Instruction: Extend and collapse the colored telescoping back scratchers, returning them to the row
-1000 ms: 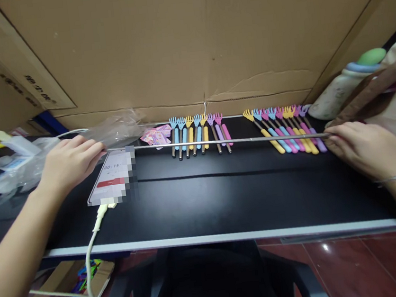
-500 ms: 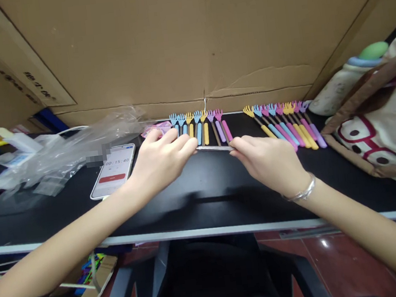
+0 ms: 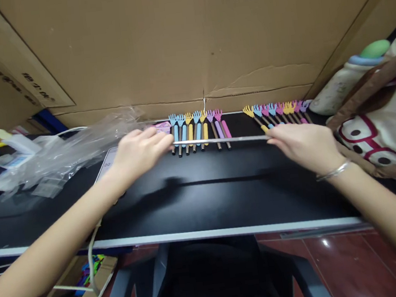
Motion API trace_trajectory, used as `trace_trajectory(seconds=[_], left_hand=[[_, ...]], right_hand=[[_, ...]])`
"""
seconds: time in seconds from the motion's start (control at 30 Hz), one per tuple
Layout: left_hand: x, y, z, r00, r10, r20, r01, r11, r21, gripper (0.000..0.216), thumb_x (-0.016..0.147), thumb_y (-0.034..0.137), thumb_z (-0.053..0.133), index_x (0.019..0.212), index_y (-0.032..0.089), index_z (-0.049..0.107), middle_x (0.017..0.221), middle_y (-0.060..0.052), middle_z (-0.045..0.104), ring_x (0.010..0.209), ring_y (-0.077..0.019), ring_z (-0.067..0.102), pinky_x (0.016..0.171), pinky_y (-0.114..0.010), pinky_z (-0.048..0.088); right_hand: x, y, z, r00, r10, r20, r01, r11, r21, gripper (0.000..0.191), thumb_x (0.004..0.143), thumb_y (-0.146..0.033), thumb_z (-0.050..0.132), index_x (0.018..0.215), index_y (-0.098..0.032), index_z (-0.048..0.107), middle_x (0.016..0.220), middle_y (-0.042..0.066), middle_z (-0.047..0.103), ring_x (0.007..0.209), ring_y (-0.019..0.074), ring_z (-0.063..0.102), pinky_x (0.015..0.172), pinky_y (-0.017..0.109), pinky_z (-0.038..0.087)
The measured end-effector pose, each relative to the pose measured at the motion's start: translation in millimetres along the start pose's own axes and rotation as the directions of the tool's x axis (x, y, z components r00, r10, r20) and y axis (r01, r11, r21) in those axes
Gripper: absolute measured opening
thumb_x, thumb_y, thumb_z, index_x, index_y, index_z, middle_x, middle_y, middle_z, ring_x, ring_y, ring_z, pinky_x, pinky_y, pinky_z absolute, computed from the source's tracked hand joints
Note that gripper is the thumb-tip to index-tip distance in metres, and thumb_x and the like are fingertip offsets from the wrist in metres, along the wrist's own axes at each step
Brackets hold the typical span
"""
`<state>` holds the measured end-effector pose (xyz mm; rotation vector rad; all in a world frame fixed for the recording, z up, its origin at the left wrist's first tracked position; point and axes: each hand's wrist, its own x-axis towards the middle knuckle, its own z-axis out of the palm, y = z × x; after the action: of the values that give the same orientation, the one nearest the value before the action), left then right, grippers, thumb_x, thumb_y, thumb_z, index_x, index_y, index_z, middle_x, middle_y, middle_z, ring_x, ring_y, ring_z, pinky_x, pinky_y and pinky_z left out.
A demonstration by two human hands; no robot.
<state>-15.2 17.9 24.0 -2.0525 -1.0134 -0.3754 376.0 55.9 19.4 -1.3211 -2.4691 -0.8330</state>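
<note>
My left hand (image 3: 143, 150) and my right hand (image 3: 305, 148) are both closed on the ends of a thin silver telescopic rod (image 3: 218, 141), stretched level between them above the black table. Behind the rod lies a row of back scratchers (image 3: 197, 124) with blue, yellow, purple and pink hand-shaped heads, dark shafts and coloured grips. A second row of back scratchers (image 3: 275, 111) lies to the right, its lower part hidden by my right hand. The rod's ends are hidden inside my fingers.
Clear plastic bags (image 3: 78, 138) and a phone (image 3: 105, 166), partly behind my left arm, lie at left. A cartoon-print bag (image 3: 372, 143) and a bottle (image 3: 340, 82) stand at right. Cardboard (image 3: 186, 45) rises behind. Below is a box of colourful items (image 3: 102, 278).
My hands have moved apart, the left one leftward and the right one rightward. The rod between them shows much longer than before. My left arm now covers more of the phone.
</note>
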Motion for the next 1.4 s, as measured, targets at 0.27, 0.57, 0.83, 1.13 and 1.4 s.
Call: trace_trajectory(seconds=[0.27, 0.57, 0.83, 1.13, 1.4], left_hand=[[-87.8, -91.1, 5.6, 0.992, -0.07, 0.107, 0.07, 0.998, -0.001, 0.034, 0.101, 0.035, 0.034, 0.073, 0.023, 0.048, 0.065, -0.001, 0.052, 0.069, -0.0198, 0.047, 0.062, -0.034, 0.034], [-82.9, -86.9, -2.2, 0.983, -0.132, 0.127, 0.117, 0.986, 0.119, 0.041, 0.104, 0.032, 0.024, 0.09, 0.024, 0.063, 0.079, -0.004, 0.066, 0.079, -0.0176, 0.06, 0.072, -0.036, 0.04], [-6.6, -3.0, 9.9, 0.999, 0.027, 0.022, -0.026, 0.998, -0.05, 0.031, 0.1, 0.029, 0.041, 0.08, 0.022, 0.063, 0.073, -0.002, 0.069, 0.071, -0.0184, 0.062, 0.061, -0.032, 0.037], [40.9, 57.6, -8.3, 0.999, 0.014, -0.034, -0.017, 0.996, -0.091, 0.026, 0.099, 0.023, 0.045, 0.081, 0.019, 0.063, 0.068, -0.004, 0.068, 0.068, -0.0205, 0.06, 0.061, -0.034, 0.034], [21.2, 26.1, -10.1, 0.997, 0.05, -0.066, -0.052, 0.998, -0.043, 0.025, 0.1, 0.027, 0.045, 0.08, 0.022, 0.059, 0.07, 0.0, 0.066, 0.07, -0.0174, 0.059, 0.06, -0.032, 0.037]], right_hand=[[-60.3, 101.2, 11.4, 0.946, 0.26, 0.195, -0.234, 0.961, -0.146, 0.03, 0.093, -0.034, 0.044, 0.103, -0.016, 0.066, 0.096, 0.017, 0.069, 0.083, 0.0235, 0.057, 0.069, 0.032, 0.038], [-57.7, 91.8, 12.2, 0.954, 0.227, 0.196, -0.215, 0.973, -0.078, 0.032, 0.096, -0.033, 0.043, 0.104, -0.014, 0.067, 0.099, 0.018, 0.07, 0.084, 0.0243, 0.059, 0.073, 0.033, 0.038], [-3.1, -20.2, 1.9, 0.999, -0.012, -0.039, 0.016, 0.994, 0.113, 0.035, 0.099, -0.036, 0.04, 0.094, -0.017, 0.068, 0.082, 0.008, 0.071, 0.068, 0.0181, 0.058, 0.06, 0.029, 0.03], [20.8, -79.2, -21.8, 0.991, -0.025, -0.128, 0.041, 0.992, 0.121, 0.041, 0.103, -0.035, 0.03, 0.084, -0.018, 0.063, 0.069, 0.004, 0.063, 0.06, 0.0154, 0.05, 0.055, 0.029, 0.022], [5.9, -30.9, -20.7, 0.997, -0.032, -0.068, 0.034, 0.999, 0.034, 0.046, 0.102, -0.044, 0.03, 0.088, -0.02, 0.067, 0.075, 0.006, 0.068, 0.066, 0.0166, 0.055, 0.059, 0.029, 0.026]])
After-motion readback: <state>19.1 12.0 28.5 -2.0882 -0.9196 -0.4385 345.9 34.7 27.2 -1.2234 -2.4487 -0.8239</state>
